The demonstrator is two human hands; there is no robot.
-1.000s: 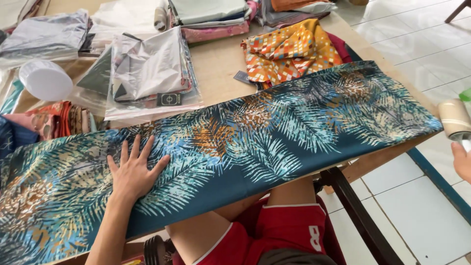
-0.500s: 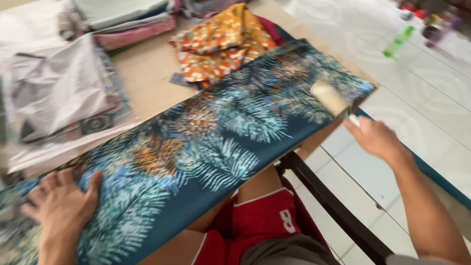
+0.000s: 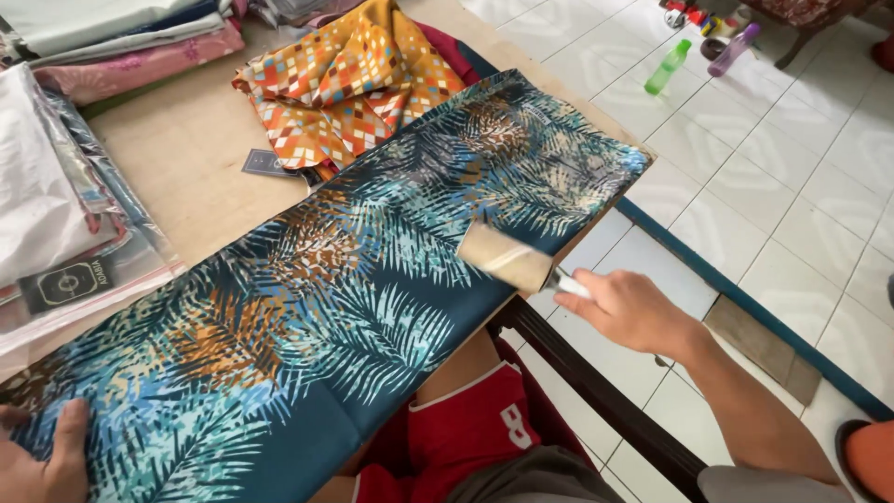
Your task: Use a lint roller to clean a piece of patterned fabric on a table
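Observation:
A long folded teal cloth (image 3: pixel 354 279) with a palm-leaf print lies slantwise across the wooden table (image 3: pixel 196 158). My right hand (image 3: pixel 629 307) grips the handle of a lint roller (image 3: pixel 503 258), whose pale cylinder rests on the cloth near the table's near edge. My left hand (image 3: pixel 42 466) presses flat on the cloth's left end at the bottom left corner, only partly in view.
An orange checkered cloth (image 3: pixel 345 79) lies bunched behind the teal one, with a small dark tag (image 3: pixel 265 163) beside it. Bagged fabrics (image 3: pixel 56 224) and folded stacks (image 3: pixel 130 42) fill the left and back. A green bottle (image 3: pixel 669 67) and a purple bottle (image 3: pixel 731 48) stand on the tiled floor.
My right hand brought the lint roller in from beyond the table's right end onto the cloth, then moved it leftward along it. My left hand slid toward the cloth's left end as the view shifted right.

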